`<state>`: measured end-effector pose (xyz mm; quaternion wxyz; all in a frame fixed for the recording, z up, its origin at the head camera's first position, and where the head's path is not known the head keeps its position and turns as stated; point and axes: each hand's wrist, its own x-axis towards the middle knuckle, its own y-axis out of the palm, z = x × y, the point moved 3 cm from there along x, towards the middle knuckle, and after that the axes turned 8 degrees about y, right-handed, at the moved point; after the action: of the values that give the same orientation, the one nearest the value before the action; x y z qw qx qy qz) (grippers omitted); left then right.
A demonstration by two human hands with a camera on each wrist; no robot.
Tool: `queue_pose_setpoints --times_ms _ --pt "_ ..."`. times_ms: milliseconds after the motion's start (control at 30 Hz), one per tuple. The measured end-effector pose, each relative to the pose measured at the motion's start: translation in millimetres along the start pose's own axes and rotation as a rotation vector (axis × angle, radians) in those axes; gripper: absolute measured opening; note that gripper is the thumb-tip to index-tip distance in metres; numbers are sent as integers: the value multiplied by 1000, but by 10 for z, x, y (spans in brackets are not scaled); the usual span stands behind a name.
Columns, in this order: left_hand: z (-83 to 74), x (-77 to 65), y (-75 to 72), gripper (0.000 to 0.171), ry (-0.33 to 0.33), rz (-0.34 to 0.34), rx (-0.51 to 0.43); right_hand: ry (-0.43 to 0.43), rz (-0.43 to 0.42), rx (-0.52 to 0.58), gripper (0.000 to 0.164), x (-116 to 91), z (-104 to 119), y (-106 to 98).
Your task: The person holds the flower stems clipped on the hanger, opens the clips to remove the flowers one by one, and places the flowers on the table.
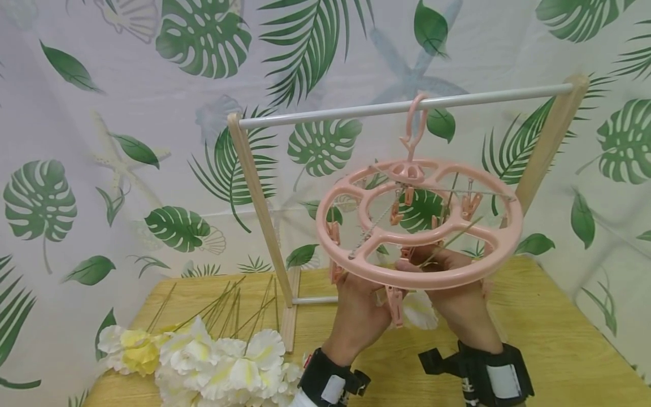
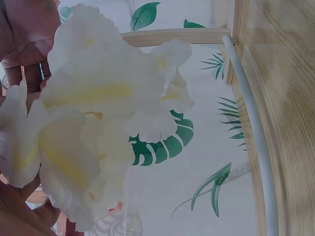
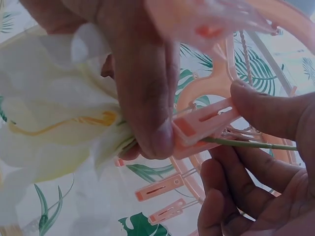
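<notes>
A pink round clip hanger [image 1: 503, 254] hangs by its hook from a white rail. Just below its near rim, my left hand [image 1: 360, 308] pinches a white and yellow artificial flower [image 3: 54, 118] beneath its bloom. My right hand [image 1: 452, 280] reaches up behind the rim. In the right wrist view, the right thumb and fingers [image 3: 275, 110] grip a pink clothespin [image 3: 206, 125], with the left fingertips right at its other end. The green stem [image 3: 256, 143] runs along this clothespin and rises through the ring. The bloom hangs down and covers much of the left wrist view.
Several artificial flowers [image 1: 224, 367] lie at the left of the wooden table [image 1: 569, 339], stems pointing away. A rack with wooden legs [image 1: 259, 209] and a white rail [image 1: 325, 116] stands on it. More clothespins [image 1: 394, 305] hang around the ring. A leaf-print curtain [image 1: 127, 237] is behind.
</notes>
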<state>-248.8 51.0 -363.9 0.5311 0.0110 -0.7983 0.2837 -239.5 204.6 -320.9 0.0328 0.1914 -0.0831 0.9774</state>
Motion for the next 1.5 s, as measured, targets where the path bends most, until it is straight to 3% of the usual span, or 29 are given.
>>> queue_pose_setpoints --times_ms 133,333,500,700,967,1200,1500 --pt "-5 5 5 3 32 -7 -6 27 -3 8 14 4 0 -10" --pt "-6 -8 -5 1 15 -1 -20 54 -10 41 16 -1 -20 -16" --pt "11 -28 -17 9 -4 18 -66 53 -59 8 19 -8 -26 -36" --pt "49 -95 -19 8 11 20 -15 56 -68 -14 21 -18 -33 -49" --pt "77 -178 -43 7 -119 82 -82 35 -87 4 19 -5 -22 -62" --pt "93 -240 -75 5 -133 78 -44 -30 -72 28 18 -1 -18 -73" --pt "113 -330 -152 5 -196 95 -113 -31 -64 43 20 -2 -14 -78"
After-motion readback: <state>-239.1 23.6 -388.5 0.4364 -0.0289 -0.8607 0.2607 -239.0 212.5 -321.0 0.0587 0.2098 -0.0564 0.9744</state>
